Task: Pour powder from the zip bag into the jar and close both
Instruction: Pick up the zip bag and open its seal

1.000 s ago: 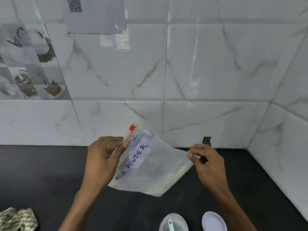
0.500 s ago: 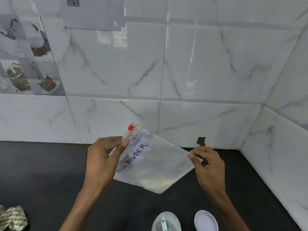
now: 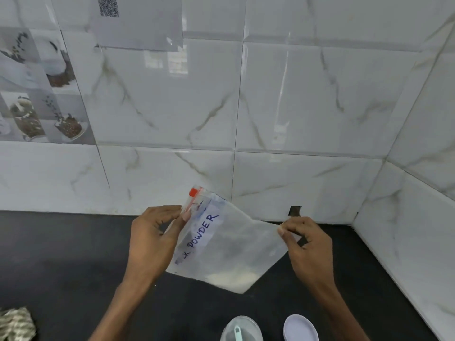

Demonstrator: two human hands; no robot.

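Over black surface (image 3: 61, 267): left hand (image 3: 152, 239), right hand (image 3: 305, 244) pinch clear zip bag (image 3: 236, 239).
White powder (image 3: 234, 276): has slid low, so I work the zip (image 3: 193, 196).

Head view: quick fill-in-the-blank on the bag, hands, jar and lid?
1. The one word fully readable on the zip bag is ____.
2. Count of hands pinching it, left hand and right hand: ____.
3. The lid lies on the counter to the ____ of the uncapped jar.
Missing words: POWDER; two; right.
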